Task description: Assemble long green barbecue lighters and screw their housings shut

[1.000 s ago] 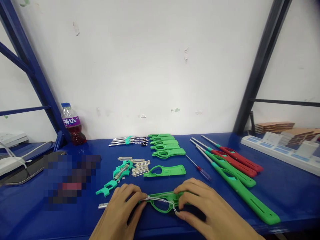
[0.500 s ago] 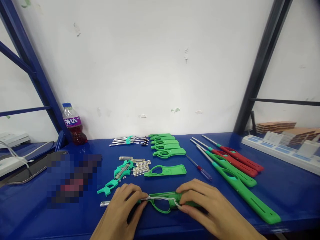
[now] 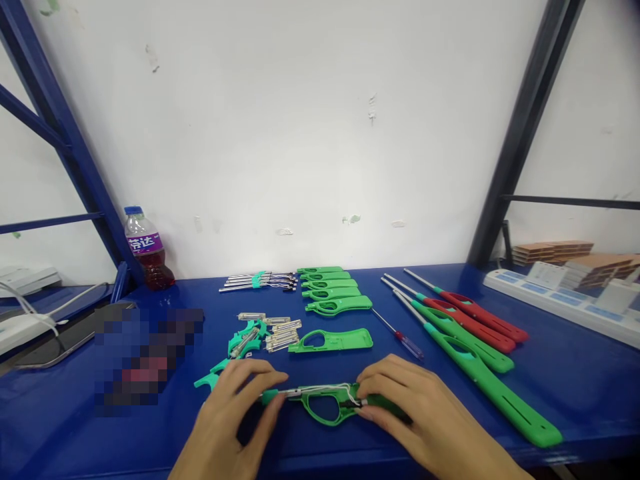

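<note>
Since the earlier frame, the left hand (image 3: 240,403) has opened a little between thumb and index finger, so the teal collar (image 3: 270,397) shows more fully there; the metal tip on the far side of this hand is now out of sight. The white wires (image 3: 325,388) have risen to the upper rim of the green shell half (image 3: 327,422), and a black piece (image 3: 354,403) has come into view at the right hand (image 3: 405,400). I judge that the wires are being arranged inside the shell, and are not settled.

The shell half lies near the front edge of the desk (image 3: 150,433), at about its middle, inner side up. Its long axis runs nearly parallel to that edge: the narrow end points left, and the grip goes right, under the right hand.

The left hand is narrow around the collar; how firmly it grips, I cannot tell. The right hand pinches the black piece over the shell.

Behind lies another green half (image 3: 345,341), also lengthwise; left of it are clear parts (image 3: 283,337), and right of it a screwdriver (image 3: 411,348). Toward the right front corner, a long green lighter (image 3: 515,412) lies slanted.
</note>
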